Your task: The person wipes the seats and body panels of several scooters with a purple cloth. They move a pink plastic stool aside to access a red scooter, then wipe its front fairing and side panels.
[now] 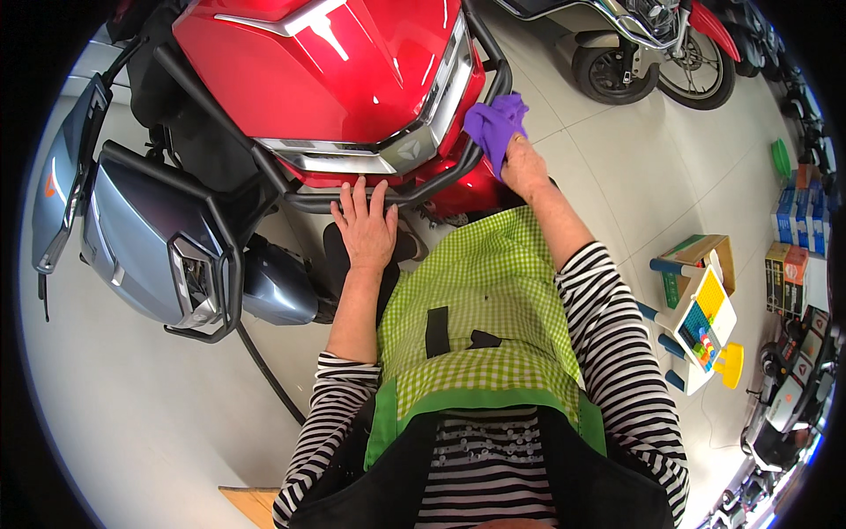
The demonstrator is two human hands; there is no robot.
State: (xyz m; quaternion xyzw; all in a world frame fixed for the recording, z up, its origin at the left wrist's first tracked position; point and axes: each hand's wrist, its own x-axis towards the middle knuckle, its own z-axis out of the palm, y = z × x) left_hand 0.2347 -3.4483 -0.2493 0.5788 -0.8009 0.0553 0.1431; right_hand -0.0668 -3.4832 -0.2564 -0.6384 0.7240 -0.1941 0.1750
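Purple cloth (496, 123) is gripped in the right hand (525, 167), pressed against the red scooter (335, 70). Left hand (364, 225) rests flat, fingers spread, on the scooter's black guard bar (308, 201).

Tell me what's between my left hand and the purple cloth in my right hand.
In the head view, the black guard bar of the red scooter spans from the left hand to the purple cloth in the right hand.

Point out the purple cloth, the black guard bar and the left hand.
purple cloth (495, 123), head view, middle of the bunched fabric.
black guard bar (304, 202), head view, lower rail left of the hand.
left hand (365, 231), head view, back of the hand.
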